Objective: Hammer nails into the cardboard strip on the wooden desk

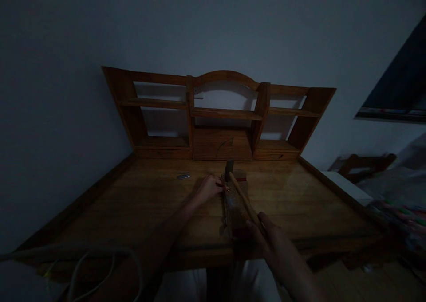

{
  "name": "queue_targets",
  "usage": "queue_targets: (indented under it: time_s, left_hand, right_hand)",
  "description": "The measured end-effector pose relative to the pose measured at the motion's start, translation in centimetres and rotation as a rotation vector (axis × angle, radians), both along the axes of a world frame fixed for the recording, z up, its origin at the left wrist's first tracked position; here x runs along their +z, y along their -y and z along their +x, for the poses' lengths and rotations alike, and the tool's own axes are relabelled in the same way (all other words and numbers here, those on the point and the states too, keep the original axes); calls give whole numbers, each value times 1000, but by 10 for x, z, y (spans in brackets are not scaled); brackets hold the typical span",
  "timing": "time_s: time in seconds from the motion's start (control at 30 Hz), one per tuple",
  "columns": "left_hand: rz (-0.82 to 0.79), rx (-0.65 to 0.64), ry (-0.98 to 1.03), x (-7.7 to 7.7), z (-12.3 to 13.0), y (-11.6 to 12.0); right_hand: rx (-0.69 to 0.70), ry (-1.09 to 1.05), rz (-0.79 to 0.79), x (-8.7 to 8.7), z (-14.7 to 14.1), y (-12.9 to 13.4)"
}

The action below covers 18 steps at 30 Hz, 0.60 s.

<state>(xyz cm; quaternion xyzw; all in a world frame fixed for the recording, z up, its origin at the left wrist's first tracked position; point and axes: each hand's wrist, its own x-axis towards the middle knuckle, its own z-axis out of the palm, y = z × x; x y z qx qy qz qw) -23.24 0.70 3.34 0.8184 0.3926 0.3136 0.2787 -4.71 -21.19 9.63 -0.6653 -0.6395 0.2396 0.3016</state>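
My right hand (264,233) is wrapped round the lower end of a hammer (244,198). Its wooden handle slants up and to the left, with the dark head (229,169) near the fingers of my left hand. My left hand (211,186) reaches in from the left, fingertips pinched together by the left edge of a brown block (235,206). Whatever those fingers hold is too small and dim to make out. The block has a rough, speckled top and dark red strips at its far and near ends. It lies lengthwise on the wooden desk (159,204), partly behind the hammer.
A few thin metal pieces (183,176), perhaps nails, lie on the desk to the left. A wooden shelf unit (226,113) rises along the back. Pale cables (133,251) loop at the lower left. A wooden chair (369,164) stands beyond the right side.
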Motion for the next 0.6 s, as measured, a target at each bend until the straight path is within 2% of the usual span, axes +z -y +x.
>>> queue_targets:
  time_s: [0.17,0.37,0.6]
  left_hand:
    - [-30,16,-7,2,-2,0]
    - [-20,38,54,1,0,0]
    - [31,21,41,6,1,5]
  right_hand:
    - [-91,-25,36,6,5,4]
    - [-57,-11,45,15,11,5]
    - [-40,-52,30,4,7,3]
